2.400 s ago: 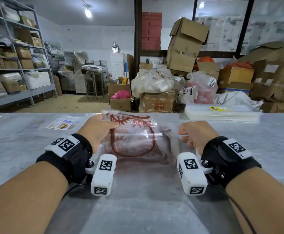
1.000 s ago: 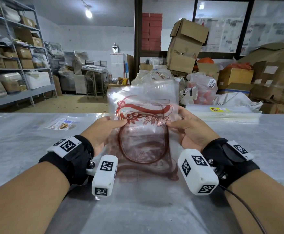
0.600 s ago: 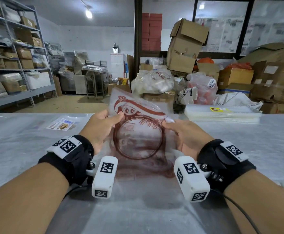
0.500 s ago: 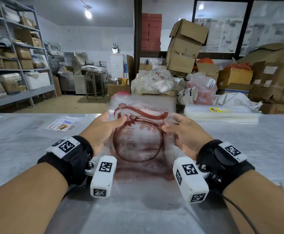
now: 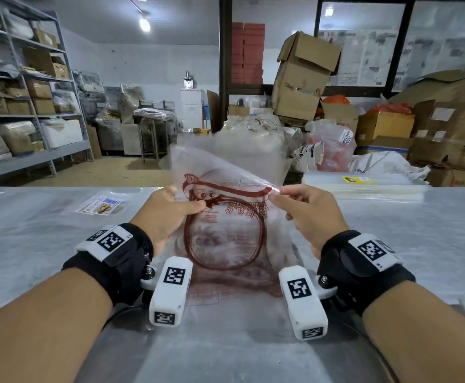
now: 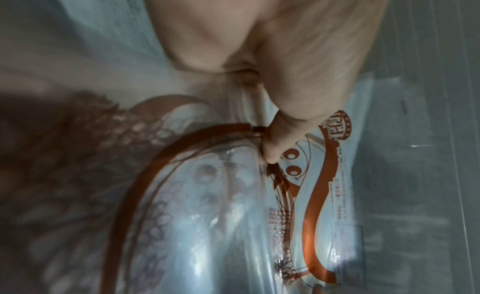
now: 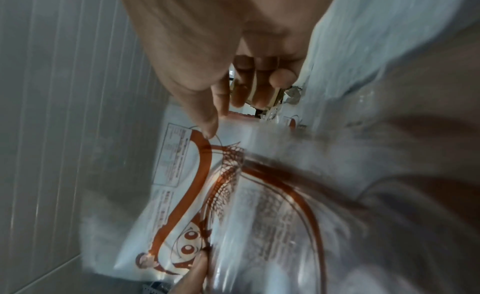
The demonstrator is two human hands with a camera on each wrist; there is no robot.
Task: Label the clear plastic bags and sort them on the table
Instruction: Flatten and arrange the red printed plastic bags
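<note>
**Head view: printed clear bag held at both top corners over the counter**

Head camera shows a clear plastic bag (image 5: 226, 217), thin and glossy, printed in red-brown with a large ring, wheat ears, a curved banner and a cartoon face with two round eyes. It is held between the two hands above the middle of the counter (image 5: 46, 244), its lower part lying on a pile of like-printed bags (image 5: 253, 283) spread flat there; its top edge curls forward and is blurred.

The left hand (image 5: 168, 217) grips the bag's upper left edge, thumb laid across the film near the printed eyes and the fingers (image 6: 275, 142) closed behind it. The right hand (image 5: 311, 214) pinches the upper right corner between thumb and forefinger, the other fingers (image 7: 281, 77) curled loosely below.

The counter is a dull grey sheet-metal surface with faint scuffs. On its far left lies a flat clear packet with a peanut label (image 5: 101, 205). At its far right sits a neat stack of flat clear bags (image 5: 364, 186), one yellow label showing on top. Beyond stand cardboard boxes (image 5: 303, 76), stuffed plastic sacks and metal shelving (image 5: 18, 106).
</note>
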